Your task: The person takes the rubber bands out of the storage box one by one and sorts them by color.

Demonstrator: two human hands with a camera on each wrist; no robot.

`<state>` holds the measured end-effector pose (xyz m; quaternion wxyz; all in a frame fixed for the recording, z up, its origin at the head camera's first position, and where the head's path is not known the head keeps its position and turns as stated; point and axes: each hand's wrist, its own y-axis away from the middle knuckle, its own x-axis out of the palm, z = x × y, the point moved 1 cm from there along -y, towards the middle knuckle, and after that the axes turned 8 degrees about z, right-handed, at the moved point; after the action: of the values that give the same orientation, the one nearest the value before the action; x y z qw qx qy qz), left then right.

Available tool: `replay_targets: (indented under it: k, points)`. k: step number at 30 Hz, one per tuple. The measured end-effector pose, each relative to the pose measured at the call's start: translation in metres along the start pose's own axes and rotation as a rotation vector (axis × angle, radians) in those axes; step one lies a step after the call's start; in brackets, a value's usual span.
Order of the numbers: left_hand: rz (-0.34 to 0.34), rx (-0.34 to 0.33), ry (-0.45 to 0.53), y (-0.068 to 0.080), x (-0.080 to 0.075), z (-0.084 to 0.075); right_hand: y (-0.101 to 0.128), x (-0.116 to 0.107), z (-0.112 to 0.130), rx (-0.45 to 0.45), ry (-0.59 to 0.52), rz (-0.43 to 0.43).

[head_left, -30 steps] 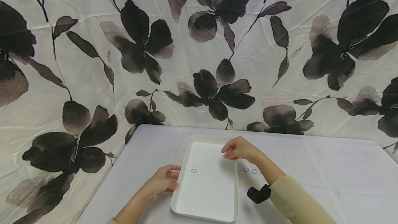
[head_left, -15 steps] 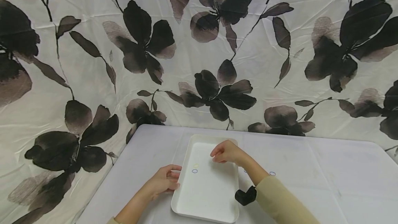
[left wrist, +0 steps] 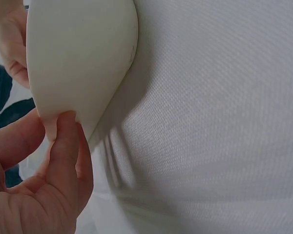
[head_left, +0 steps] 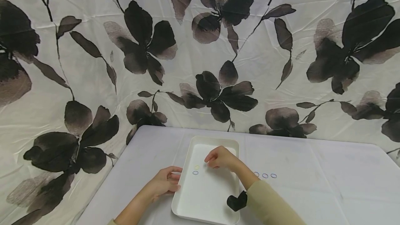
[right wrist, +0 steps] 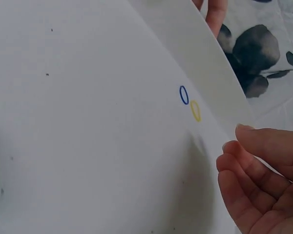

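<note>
A white, creased fabric backdrop [head_left: 187, 61] printed with large black and grey flowers, leaves and thin stems is hung behind and to the left of the scene. In front of it a table draped in a pale grey-white woven cloth [head_left: 328, 176] is seen, faintly creased. Everything is lit evenly and softly, with only faint shadows.

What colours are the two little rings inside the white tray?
One ring is blue and the other ring is yellow. The right wrist view shows them best.
</note>
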<state>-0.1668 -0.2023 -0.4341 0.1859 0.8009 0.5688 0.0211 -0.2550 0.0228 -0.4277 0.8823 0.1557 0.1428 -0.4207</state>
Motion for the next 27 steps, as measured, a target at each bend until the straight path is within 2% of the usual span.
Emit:
replay_targets:
  k: [5,17,27]
  points:
    - [0.005,0.001,0.003,0.0,0.0,0.001,-0.008,0.01,-0.007,-0.015,0.009,-0.003]
    - [0.02,0.014,0.02,0.001,0.0,0.0,-0.018,0.025,-0.012,-0.042,0.052,-0.093]
    - [0.028,0.022,0.015,0.0,-0.001,0.0,-0.026,0.032,-0.019,-0.063,0.191,-0.153]
